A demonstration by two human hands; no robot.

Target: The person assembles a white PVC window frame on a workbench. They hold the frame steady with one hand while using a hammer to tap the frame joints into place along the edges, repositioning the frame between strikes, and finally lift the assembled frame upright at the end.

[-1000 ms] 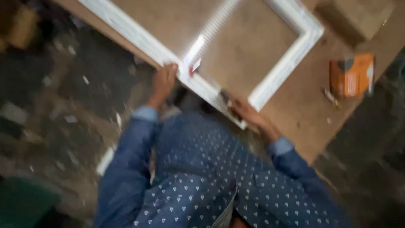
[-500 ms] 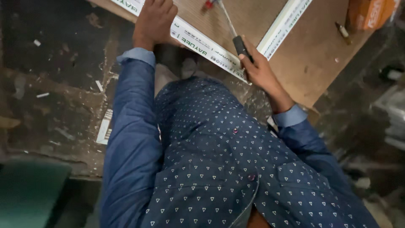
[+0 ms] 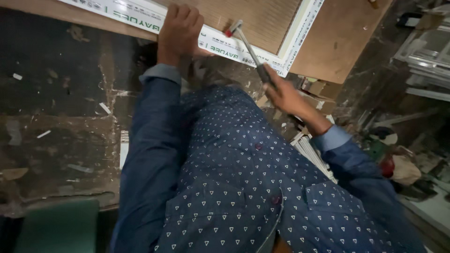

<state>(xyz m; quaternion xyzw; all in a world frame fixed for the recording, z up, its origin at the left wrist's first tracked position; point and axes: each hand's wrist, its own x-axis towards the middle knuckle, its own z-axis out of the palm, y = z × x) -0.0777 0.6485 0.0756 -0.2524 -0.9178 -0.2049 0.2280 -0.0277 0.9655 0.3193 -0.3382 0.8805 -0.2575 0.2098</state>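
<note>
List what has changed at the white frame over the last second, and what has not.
The view swung down, so the white frame now sits at the top edge, mostly cut off. The left hand shifted from the frame's edge to lie flat on its rail. The right hand lifted the hammer, its head now over the rail. Unchanged: hammer gripped, frame on the brown board.

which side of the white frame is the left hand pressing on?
The near rail of the white frame, along the table edge. The left hand lies flat on it; the right hand holds the hammer over it.
</note>
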